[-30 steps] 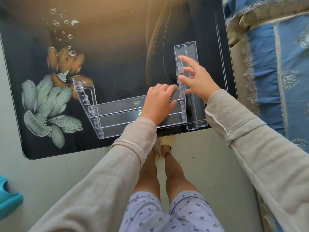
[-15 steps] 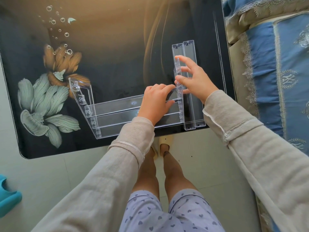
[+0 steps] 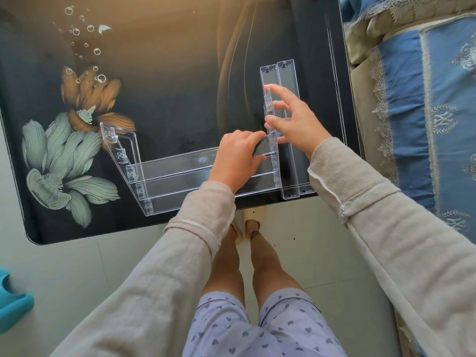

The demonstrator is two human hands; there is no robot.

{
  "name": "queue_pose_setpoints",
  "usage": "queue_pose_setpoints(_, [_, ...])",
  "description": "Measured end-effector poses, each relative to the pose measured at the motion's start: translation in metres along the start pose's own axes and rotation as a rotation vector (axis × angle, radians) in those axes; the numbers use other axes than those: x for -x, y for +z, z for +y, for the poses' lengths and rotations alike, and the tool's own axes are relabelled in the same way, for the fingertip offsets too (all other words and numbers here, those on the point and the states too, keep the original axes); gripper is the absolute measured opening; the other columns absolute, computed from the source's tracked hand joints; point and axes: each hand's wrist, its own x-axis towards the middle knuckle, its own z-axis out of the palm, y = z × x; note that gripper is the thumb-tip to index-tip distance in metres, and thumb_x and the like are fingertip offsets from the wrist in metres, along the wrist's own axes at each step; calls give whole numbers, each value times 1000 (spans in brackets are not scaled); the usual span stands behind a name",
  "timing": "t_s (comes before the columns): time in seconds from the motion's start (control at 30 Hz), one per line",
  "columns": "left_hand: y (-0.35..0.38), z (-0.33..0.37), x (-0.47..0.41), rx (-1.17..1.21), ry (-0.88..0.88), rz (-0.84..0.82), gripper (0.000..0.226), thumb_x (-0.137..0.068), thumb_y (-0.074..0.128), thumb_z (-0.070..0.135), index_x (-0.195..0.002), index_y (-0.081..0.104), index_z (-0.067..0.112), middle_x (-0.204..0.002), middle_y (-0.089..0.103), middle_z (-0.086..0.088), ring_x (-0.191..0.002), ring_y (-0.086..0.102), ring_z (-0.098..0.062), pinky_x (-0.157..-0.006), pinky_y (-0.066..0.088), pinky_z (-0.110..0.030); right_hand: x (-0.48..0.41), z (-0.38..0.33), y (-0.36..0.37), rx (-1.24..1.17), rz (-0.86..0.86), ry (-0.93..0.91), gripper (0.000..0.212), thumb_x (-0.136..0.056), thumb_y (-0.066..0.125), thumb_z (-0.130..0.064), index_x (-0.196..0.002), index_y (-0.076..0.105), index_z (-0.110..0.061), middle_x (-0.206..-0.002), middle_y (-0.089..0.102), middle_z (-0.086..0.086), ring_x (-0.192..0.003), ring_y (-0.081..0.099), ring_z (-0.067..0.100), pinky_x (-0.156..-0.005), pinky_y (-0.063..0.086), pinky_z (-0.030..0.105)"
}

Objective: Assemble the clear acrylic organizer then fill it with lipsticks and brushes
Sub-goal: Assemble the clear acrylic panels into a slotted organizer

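Because the acrylic organizer point(image 3: 167, 166) at lower centre on the table point(image 3: 180, 73) looks stiff, slick, brittle, hold edges: your left hand point(image 3: 237, 161) grips its shelves point(image 3: 180, 185), right hand point(image 3: 296, 124) pinches the side panel point(image 3: 269, 104).

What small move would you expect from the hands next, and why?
Probably press the clear acrylic side panel leftward onto the clear shelf strips: the right hand pinches it upright at their free ends, while the left hand holds them.

clear glossy plastic organizer point(image 3: 180, 173), glossy table point(image 3: 167, 99)
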Motion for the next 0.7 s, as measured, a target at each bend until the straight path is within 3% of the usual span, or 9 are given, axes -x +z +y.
queue_pose_setpoints(0.4, [10,-2,1,-40,-30,35,41,-84,64,23,-124,56,17,-119,66,-5,-113,56,-25,-104,32,-35,1,2,0,-8,-7,-21,55,-93,50,-13,-140,30,-31,-140,42,7,-100,58,18,-89,52,39])
queue_pose_setpoints(0.6, [9,5,5,-142,-44,33,43,-88,59,27,-129,49,19,-127,60,-4,-120,51,-24,-110,29,-36,5,-1,0,-27,4,-2,54,-93,49,-14,-141,30,-29,-141,42,8,-118,52,23,-94,49,40])
queue_pose_setpoints(0.7, [7,6,12,-248,-4,19,48,-90,53,31,-136,40,20,-136,51,-3,-128,42,-25,-114,23,-41,10,3,-5,-53,85,10,47,-93,51,-18,-138,38,-25,-129,53,9,-111,54,21,-90,52,37])
